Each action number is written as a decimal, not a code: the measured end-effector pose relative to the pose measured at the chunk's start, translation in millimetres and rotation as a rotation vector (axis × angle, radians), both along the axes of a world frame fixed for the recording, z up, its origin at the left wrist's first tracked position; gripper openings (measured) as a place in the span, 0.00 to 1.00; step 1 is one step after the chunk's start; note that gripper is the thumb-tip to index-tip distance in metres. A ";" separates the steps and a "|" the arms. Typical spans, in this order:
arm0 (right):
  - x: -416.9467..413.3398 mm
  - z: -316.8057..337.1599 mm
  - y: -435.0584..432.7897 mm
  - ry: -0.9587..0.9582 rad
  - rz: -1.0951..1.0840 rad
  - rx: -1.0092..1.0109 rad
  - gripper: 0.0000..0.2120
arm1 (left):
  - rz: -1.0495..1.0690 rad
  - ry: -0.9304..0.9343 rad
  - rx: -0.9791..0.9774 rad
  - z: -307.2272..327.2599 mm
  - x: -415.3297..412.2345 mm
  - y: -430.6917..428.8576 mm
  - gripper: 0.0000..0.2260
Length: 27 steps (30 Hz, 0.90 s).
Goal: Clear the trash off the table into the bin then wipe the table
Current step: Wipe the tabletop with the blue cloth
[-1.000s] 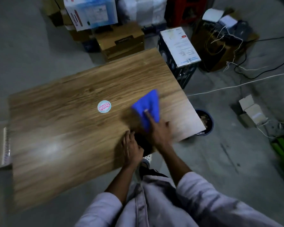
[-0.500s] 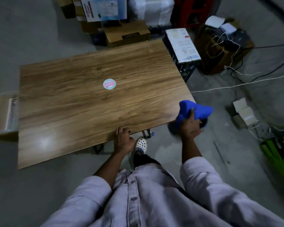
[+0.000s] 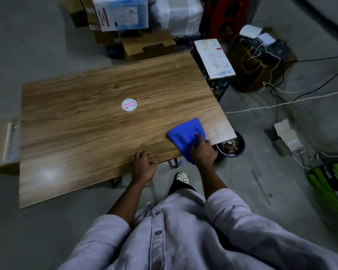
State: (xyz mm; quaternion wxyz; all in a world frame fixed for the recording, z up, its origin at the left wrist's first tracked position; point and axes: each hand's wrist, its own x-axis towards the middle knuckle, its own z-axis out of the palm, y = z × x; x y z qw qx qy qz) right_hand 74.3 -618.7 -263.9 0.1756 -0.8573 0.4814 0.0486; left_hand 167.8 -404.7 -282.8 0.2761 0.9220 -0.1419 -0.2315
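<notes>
A wooden table (image 3: 86,133) fills the middle of the view, with a round pink-and-teal sticker (image 3: 129,105) near its centre. My right hand (image 3: 202,152) presses a blue cloth (image 3: 185,135) flat on the table near the front right corner; part of the cloth hangs over the front edge under my palm. My left hand (image 3: 142,165) rests on the table's front edge, fingers on top, holding nothing. A dark round bin (image 3: 241,151) with trash inside stands on the floor, half under that corner.
Cardboard boxes (image 3: 148,44) and a wrapped white bundle (image 3: 177,14) crowd the far side. A dark box (image 3: 213,57) stands at the table's far right corner. Cables (image 3: 281,103) cross the floor on the right. A slatted tray (image 3: 6,141) sits at the left.
My right hand went off the table's right corner with the blue cloth bunched in it, then came back and laid it on the tabletop. My left hand stayed at the front edge.
</notes>
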 end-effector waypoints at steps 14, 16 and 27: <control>-17.6 8.7 -110.3 -0.018 0.034 -0.241 0.24 | -0.203 -0.070 -0.012 -0.1 0.9 -174.1 0.19; -10.8 -0.8 -120.1 0.001 0.094 -0.109 0.27 | -0.283 -0.111 0.036 -7.5 -6.0 -187.4 0.20; 15.5 -46.8 -163.7 0.021 0.073 0.030 0.30 | -0.417 -0.078 -0.046 -25.0 -0.5 -251.1 0.33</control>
